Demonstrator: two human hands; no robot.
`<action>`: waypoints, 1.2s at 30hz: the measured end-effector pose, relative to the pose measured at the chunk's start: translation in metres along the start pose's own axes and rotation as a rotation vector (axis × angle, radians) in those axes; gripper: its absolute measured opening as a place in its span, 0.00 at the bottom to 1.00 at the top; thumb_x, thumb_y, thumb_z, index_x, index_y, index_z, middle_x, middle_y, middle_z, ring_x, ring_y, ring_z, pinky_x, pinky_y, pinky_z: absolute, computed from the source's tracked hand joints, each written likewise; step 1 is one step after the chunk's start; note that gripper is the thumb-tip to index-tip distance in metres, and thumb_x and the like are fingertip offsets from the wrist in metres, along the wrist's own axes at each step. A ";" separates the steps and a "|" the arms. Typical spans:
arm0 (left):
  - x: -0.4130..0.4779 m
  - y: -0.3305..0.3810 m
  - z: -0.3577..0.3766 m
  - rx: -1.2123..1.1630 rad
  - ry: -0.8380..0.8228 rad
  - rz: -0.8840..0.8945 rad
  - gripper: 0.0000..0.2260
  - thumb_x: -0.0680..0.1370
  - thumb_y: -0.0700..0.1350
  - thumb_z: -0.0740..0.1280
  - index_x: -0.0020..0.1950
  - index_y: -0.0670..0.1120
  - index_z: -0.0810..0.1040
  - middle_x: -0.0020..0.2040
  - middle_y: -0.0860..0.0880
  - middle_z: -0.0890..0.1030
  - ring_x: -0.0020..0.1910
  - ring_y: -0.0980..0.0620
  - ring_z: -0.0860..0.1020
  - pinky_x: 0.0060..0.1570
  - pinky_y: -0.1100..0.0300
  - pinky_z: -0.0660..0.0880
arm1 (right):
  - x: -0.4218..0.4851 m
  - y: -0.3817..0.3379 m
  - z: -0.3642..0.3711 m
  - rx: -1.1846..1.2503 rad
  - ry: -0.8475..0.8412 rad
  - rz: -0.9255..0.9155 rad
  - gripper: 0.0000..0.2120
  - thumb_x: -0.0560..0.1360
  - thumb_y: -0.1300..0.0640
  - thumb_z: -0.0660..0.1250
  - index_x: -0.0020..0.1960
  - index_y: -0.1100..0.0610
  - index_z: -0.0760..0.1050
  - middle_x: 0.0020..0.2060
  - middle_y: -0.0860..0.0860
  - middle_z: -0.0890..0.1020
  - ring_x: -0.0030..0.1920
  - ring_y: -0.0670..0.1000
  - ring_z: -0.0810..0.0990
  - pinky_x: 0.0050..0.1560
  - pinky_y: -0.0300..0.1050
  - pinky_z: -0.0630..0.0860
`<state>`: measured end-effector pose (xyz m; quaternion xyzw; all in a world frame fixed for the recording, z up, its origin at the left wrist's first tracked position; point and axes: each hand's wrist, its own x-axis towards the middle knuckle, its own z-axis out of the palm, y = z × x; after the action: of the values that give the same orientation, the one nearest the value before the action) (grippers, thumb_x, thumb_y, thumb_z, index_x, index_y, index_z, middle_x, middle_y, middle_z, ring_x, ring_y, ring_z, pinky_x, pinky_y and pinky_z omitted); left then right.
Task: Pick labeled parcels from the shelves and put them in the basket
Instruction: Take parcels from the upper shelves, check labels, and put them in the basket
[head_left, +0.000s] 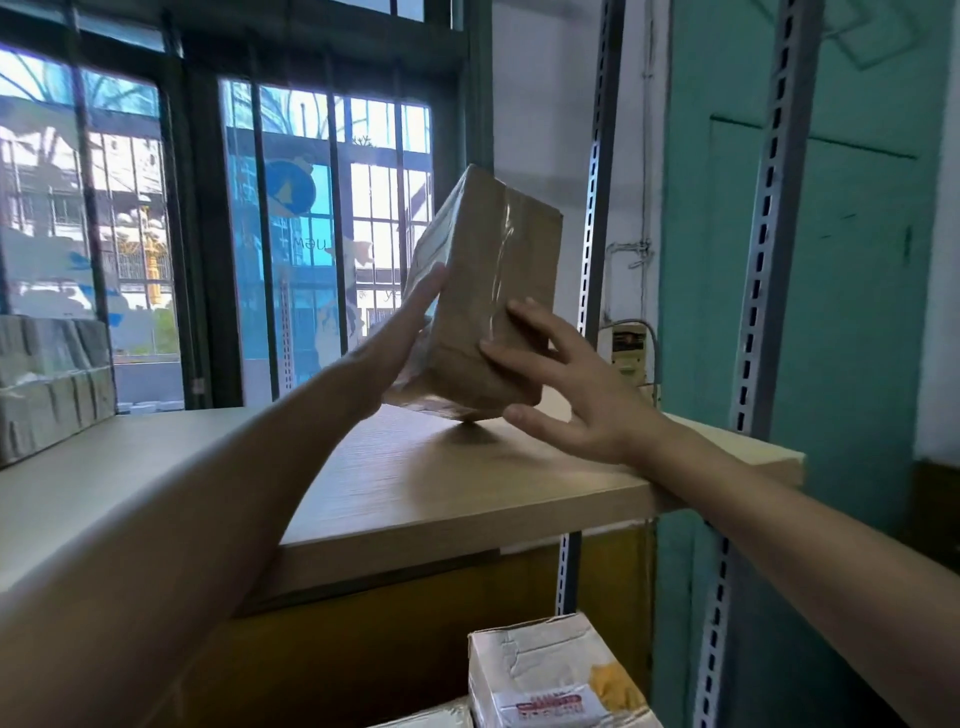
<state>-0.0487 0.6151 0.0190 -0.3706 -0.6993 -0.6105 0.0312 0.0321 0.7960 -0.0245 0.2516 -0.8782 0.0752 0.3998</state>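
A brown cardboard parcel (493, 280) wrapped in clear tape stands tilted on one lower edge on the top wooden shelf (415, 483). A pale label shows on its left face. My left hand (395, 338) presses flat against that left face with straight fingers. My right hand (561, 384) holds the parcel's near right side, fingers spread over the front face and thumb under its lower corner. No basket is in view.
A stack of grey wrapped packages (52, 384) sits at the shelf's left end. Below the shelf lies a white carton (556, 675) with red print. Perforated metal uprights (763, 260) flank the shelf on the right. Barred windows stand behind.
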 end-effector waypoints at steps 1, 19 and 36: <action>0.000 0.000 0.000 -0.015 -0.016 0.013 0.12 0.78 0.62 0.51 0.44 0.60 0.71 0.38 0.69 0.77 0.35 0.71 0.74 0.39 0.70 0.67 | -0.001 0.000 0.001 0.011 -0.011 -0.003 0.21 0.74 0.44 0.62 0.66 0.45 0.70 0.73 0.44 0.52 0.73 0.44 0.51 0.69 0.45 0.61; 0.007 -0.021 -0.009 0.180 0.097 0.025 0.15 0.79 0.46 0.62 0.61 0.60 0.63 0.52 0.58 0.73 0.49 0.56 0.73 0.41 0.63 0.75 | 0.004 0.010 0.006 0.029 -0.254 0.174 0.23 0.78 0.48 0.59 0.72 0.46 0.60 0.75 0.45 0.57 0.72 0.44 0.54 0.68 0.40 0.49; 0.013 -0.027 -0.014 0.158 -0.194 -0.089 0.42 0.70 0.50 0.71 0.73 0.60 0.46 0.53 0.56 0.77 0.55 0.51 0.75 0.45 0.54 0.72 | 0.001 0.017 0.000 0.232 0.275 0.434 0.39 0.73 0.51 0.67 0.75 0.52 0.45 0.74 0.50 0.52 0.74 0.49 0.53 0.72 0.46 0.52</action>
<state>-0.0791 0.6094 0.0073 -0.3928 -0.7606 -0.5157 -0.0348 0.0230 0.8106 -0.0222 0.0894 -0.8344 0.2927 0.4583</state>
